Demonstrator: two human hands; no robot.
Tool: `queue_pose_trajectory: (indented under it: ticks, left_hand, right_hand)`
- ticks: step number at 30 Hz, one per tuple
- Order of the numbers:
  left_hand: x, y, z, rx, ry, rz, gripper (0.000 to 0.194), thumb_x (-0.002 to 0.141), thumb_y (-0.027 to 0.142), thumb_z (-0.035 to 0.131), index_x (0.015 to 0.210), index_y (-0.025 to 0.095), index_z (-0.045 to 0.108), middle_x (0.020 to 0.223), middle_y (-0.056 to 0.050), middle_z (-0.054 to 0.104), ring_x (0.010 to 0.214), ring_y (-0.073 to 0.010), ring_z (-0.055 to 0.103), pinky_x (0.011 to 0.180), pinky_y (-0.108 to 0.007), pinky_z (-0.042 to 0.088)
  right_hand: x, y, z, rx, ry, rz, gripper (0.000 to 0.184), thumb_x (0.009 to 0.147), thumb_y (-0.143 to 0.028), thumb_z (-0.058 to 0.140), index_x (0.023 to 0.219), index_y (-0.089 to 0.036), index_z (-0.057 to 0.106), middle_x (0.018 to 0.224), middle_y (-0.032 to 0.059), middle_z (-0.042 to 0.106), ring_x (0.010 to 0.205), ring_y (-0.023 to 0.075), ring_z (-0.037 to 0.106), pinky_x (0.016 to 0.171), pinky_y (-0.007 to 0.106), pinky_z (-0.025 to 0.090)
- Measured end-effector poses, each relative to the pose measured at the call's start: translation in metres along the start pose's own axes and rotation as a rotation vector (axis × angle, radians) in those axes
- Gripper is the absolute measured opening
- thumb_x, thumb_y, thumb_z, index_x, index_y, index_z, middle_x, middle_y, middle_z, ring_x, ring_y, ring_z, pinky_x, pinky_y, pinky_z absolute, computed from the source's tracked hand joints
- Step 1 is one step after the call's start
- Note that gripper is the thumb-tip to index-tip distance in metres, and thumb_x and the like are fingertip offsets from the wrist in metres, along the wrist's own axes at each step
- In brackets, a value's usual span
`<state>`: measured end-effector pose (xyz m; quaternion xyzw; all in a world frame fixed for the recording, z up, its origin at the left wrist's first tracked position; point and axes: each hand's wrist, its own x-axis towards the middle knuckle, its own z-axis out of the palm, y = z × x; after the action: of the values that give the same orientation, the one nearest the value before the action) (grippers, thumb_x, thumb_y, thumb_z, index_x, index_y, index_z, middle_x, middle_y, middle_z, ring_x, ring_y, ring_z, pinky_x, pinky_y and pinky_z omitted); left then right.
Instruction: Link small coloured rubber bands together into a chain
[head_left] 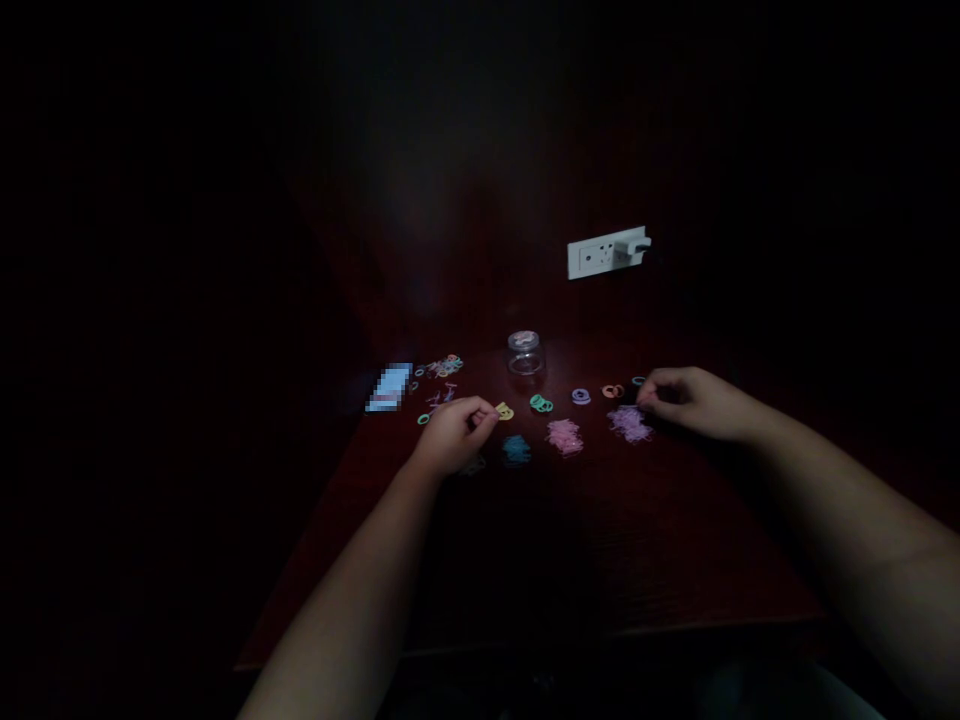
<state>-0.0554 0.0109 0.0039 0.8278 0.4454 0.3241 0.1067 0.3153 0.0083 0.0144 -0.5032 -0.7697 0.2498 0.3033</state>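
Note:
My left hand (pixel 456 436) hovers over the left side of the table with thumb and fingers pinched together, right beside some yellow hair ties (pixel 505 411). Whatever sits in that pinch is too small to make out. On the right, the fingertips of my right hand (pixel 690 402) are closed at the edge of a purple pile of small rubber bands (pixel 630 424), near a bluish hair tie (pixel 639 381). What they hold is hidden. Between the hands lie green hair ties (pixel 541 404), purple ones (pixel 581 397), orange ones (pixel 612 391), pink rubber bands (pixel 565 437) and blue rubber bands (pixel 516 451).
A clear lidded jar (pixel 525 355) stands behind the hair ties. Mixed bands (pixel 447 367) lie at the back left, beside a lit, pixelated phone-like screen (pixel 390 388). A wall socket (pixel 606 254) with a plug is at the back. The dark red table's front edge (pixel 637 630) shows dimly.

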Motion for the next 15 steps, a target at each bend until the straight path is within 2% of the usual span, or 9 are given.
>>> queue_pose_trajectory:
  ticks: [5, 9, 12, 15]
  left_hand:
    - [0.001, -0.004, -0.002, 0.005, 0.031, -0.045, 0.021, 0.09, 0.034, 0.057, 0.087, 0.019, 0.07, 0.079, -0.001, 0.07, 0.068, -0.0134, 0.06, 0.065, -0.024, 0.045]
    - [0.001, -0.023, -0.005, -0.001, 0.114, -0.119, 0.023, 0.092, 0.033, 0.052, 0.096, 0.02, 0.069, 0.092, -0.003, 0.073, 0.085, -0.0166, 0.066, 0.08, -0.027, 0.05]
    - [0.001, -0.042, -0.011, 0.06, 0.209, -0.268, 0.024, 0.093, 0.027, 0.046, 0.098, 0.02, 0.068, 0.104, -0.004, 0.073, 0.099, -0.0193, 0.066, 0.093, -0.031, 0.048]
    - [0.0, -0.059, -0.016, 0.133, 0.21, -0.453, 0.026, 0.091, 0.019, 0.045, 0.103, 0.021, 0.068, 0.109, -0.004, 0.073, 0.102, -0.0204, 0.066, 0.094, -0.032, 0.049]
  right_hand:
    - [0.002, 0.007, 0.003, -0.021, -0.026, -0.013, 0.03, 0.076, -0.049, 0.064, 0.071, -0.019, 0.064, 0.07, 0.0039, 0.064, 0.065, 0.0174, 0.059, 0.064, 0.031, 0.048]
    - [0.003, 0.01, 0.002, -0.027, -0.023, -0.019, 0.028, 0.074, -0.047, 0.065, 0.071, -0.019, 0.064, 0.071, 0.004, 0.065, 0.066, 0.0173, 0.06, 0.064, 0.031, 0.048]
    - [0.003, 0.01, 0.002, -0.012, -0.015, -0.028, 0.027, 0.075, -0.045, 0.065, 0.074, -0.018, 0.065, 0.072, 0.0043, 0.064, 0.066, 0.0171, 0.059, 0.063, 0.031, 0.048]
    - [0.002, 0.01, 0.001, 0.014, 0.043, -0.031, 0.029, 0.077, -0.046, 0.064, 0.079, -0.017, 0.065, 0.075, 0.0054, 0.065, 0.067, 0.0178, 0.06, 0.064, 0.031, 0.048]
